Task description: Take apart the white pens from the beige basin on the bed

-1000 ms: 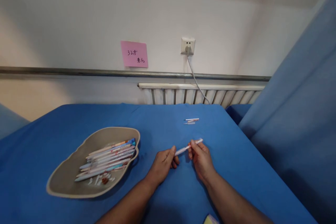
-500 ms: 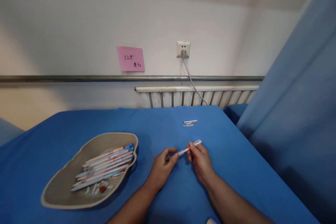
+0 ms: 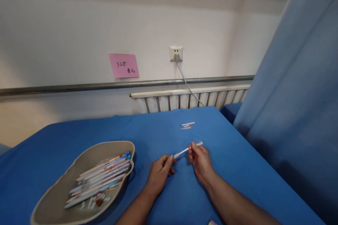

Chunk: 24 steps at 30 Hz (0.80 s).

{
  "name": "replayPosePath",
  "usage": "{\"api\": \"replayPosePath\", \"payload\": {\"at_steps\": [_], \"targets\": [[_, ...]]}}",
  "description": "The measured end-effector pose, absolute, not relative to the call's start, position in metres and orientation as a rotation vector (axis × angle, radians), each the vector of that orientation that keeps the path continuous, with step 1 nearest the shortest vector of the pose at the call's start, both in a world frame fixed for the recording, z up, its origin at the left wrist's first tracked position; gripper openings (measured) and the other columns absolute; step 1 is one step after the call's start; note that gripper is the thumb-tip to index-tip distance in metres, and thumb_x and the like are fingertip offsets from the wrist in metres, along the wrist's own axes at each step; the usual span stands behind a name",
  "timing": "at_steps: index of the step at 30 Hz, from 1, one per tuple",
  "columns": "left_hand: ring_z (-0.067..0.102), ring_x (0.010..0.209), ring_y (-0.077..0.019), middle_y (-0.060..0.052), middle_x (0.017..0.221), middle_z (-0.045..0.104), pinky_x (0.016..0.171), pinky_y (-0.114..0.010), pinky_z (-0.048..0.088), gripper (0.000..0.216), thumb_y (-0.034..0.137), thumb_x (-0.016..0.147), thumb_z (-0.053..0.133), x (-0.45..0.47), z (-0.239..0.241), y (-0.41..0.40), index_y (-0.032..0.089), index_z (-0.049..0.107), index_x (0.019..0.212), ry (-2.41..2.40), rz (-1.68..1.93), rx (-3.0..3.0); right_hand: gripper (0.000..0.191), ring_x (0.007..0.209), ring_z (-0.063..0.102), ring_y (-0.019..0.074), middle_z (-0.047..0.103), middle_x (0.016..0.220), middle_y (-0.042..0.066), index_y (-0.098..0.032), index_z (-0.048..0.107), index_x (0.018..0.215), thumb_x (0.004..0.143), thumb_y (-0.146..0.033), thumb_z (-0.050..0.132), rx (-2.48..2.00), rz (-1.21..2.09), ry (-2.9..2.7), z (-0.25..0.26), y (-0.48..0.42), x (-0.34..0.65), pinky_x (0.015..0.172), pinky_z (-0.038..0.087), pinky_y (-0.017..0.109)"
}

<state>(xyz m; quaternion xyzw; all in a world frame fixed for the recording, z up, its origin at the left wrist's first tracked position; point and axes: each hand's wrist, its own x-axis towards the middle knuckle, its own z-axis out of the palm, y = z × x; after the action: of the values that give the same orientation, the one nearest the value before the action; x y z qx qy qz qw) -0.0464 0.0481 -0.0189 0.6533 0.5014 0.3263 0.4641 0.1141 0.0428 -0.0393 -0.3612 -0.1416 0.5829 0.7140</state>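
Observation:
My left hand point(image 3: 160, 173) is closed in a pinch on the pale front section point(image 3: 176, 156) of a pen. The back part of the same pen, a whitish barrel point(image 3: 200, 143) with some red, sits in the fingers of my right hand point(image 3: 201, 158). A thin white rod point(image 3: 182, 152), which looks like the refill, spans the gap between the hands. The pen slants up to the right, just above the blue cloth. Beyond it, a thin refill with a dark tip point(image 3: 187, 124) and small pen parts point(image 3: 185, 128) lie on the table.
At the left, a grey-brown tray point(image 3: 133, 160) holds several pens point(image 3: 102, 175), small white pieces and a reddish-brown bit. A blue cloth point(image 3: 158, 126) covers the table. Behind stand a radiator point(image 3: 169, 102) and a plugged-in cable point(image 3: 188, 88); a blue curtain point(image 3: 290, 77) hangs right.
My left hand has drawn slightly down and left, its thumb now over the pen's front section. More of the white rod shows between my hands. The view has shifted right and tilted.

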Motion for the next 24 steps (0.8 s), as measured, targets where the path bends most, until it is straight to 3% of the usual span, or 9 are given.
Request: {"api": "replayPosePath", "payload": {"at_steps": [3, 7, 12, 17, 24], "targets": [[0.055, 0.052, -0.0124, -0.002, 0.067, 0.063, 0.050, -0.022, 0.041, 0.038, 0.053, 0.081, 0.050, -0.046, -0.021, 0.050, 0.016, 0.060, 0.078, 1.187, 0.875, 1.521, 0.029, 0.045, 0.045, 0.0063, 0.057, 0.059, -0.003, -0.017, 0.058, 0.069, 0.067, -0.041, 0.074, -0.784, 1.295, -0.263, -0.041, 0.045, 0.118, 0.041, 0.033, 0.019], [0.049, 0.045, -0.0091, 0.001, 0.060, 0.059, 0.046, -0.020, 0.040, 0.035, 0.051, 0.077, 0.056, -0.045, -0.021, 0.051, 0.016, 0.056, 0.073, 1.181, 0.936, 1.449, 0.029, 0.042, 0.042, 0.0058, 0.055, 0.055, -0.005, -0.017, 0.058, 0.068, 0.066, -0.042, 0.072, -0.824, 1.311, -0.339, -0.041, 0.046, 0.119, 0.040, 0.031, 0.019], [0.050, 0.047, -0.0093, 0.002, 0.061, 0.058, 0.047, -0.020, 0.040, 0.032, 0.047, 0.073, 0.060, -0.044, -0.020, 0.050, 0.016, 0.059, 0.080, 1.181, 0.961, 1.449, 0.033, 0.040, 0.042, 0.0065, 0.056, 0.052, -0.003, -0.013, 0.066, 0.080, 0.062, -0.039, 0.077, -0.890, 1.352, -0.568, -0.037, 0.038, 0.109, 0.038, 0.028, 0.019], [0.051, 0.050, -0.0104, 0.001, 0.061, 0.059, 0.049, -0.021, 0.042, 0.029, 0.042, 0.073, 0.063, -0.042, -0.020, 0.045, 0.015, 0.063, 0.083, 1.156, 0.945, 1.492, 0.031, 0.041, 0.041, 0.0057, 0.055, 0.052, -0.004, -0.014, 0.062, 0.067, 0.064, -0.043, 0.074, -0.945, 1.247, -0.619, -0.039, 0.037, 0.107, 0.040, 0.029, 0.019], [0.053, 0.052, -0.0118, 0.001, 0.061, 0.061, 0.051, -0.022, 0.043, 0.032, 0.043, 0.071, 0.064, -0.045, -0.022, 0.046, 0.014, 0.065, 0.085, 1.219, 1.015, 1.502, 0.028, 0.042, 0.040, 0.0057, 0.052, 0.052, -0.006, -0.017, 0.054, 0.065, 0.065, -0.037, 0.073, -0.905, 1.141, -0.373, -0.039, 0.042, 0.117, 0.039, 0.029, 0.019]]}}
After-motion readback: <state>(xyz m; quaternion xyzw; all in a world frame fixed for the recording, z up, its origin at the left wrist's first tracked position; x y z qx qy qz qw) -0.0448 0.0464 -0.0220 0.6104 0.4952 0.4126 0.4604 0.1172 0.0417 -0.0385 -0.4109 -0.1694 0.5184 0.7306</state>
